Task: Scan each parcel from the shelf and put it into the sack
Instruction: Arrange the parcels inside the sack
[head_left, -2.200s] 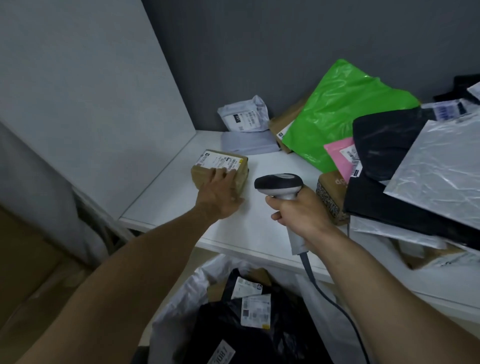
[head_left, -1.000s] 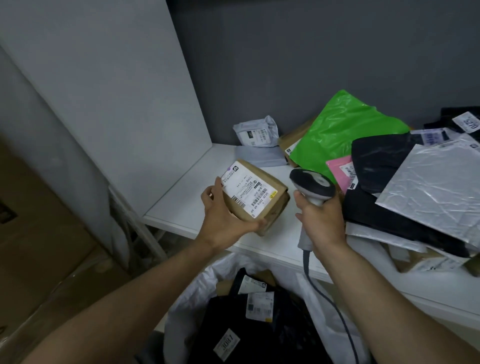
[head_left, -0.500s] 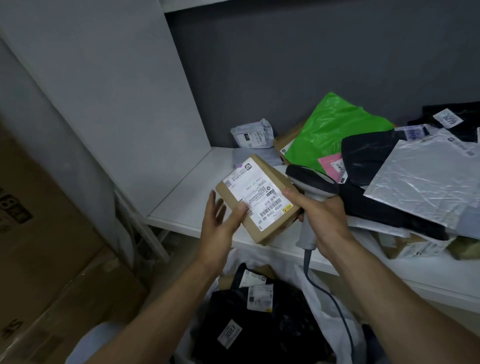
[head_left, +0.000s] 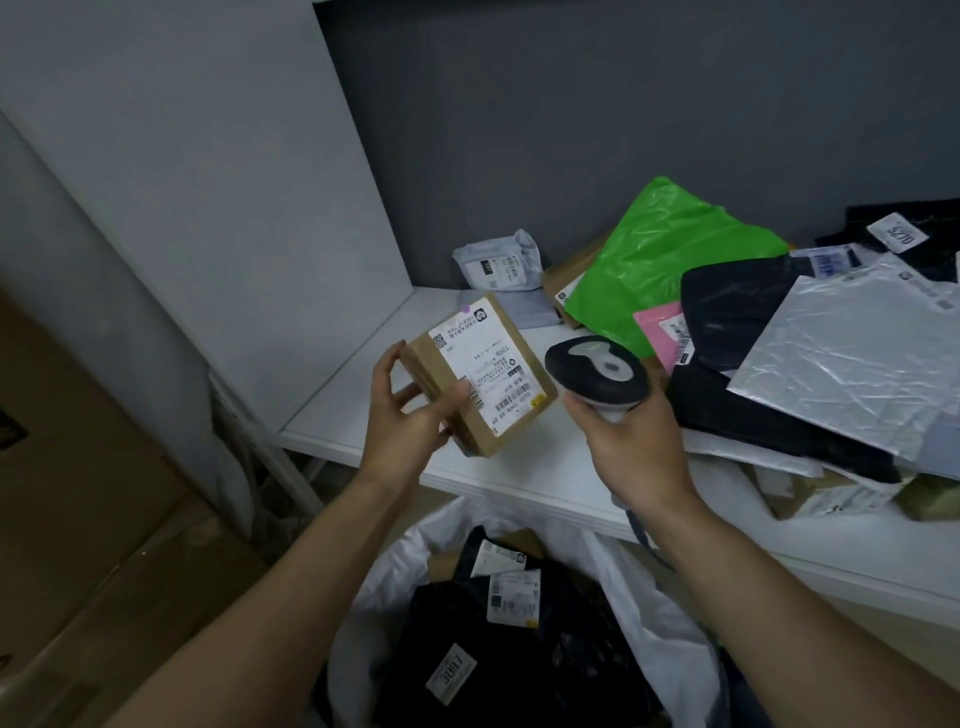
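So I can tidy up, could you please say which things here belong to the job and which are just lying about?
Job: box in left hand; scanner in right hand; sack; green bag and silver bag on shelf.
Lying about: cartons.

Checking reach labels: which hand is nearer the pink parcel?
Right. The right hand, gripping the scanner, is just left of and below the pink parcel; the left hand, holding the box, is farther left, past the scanner.
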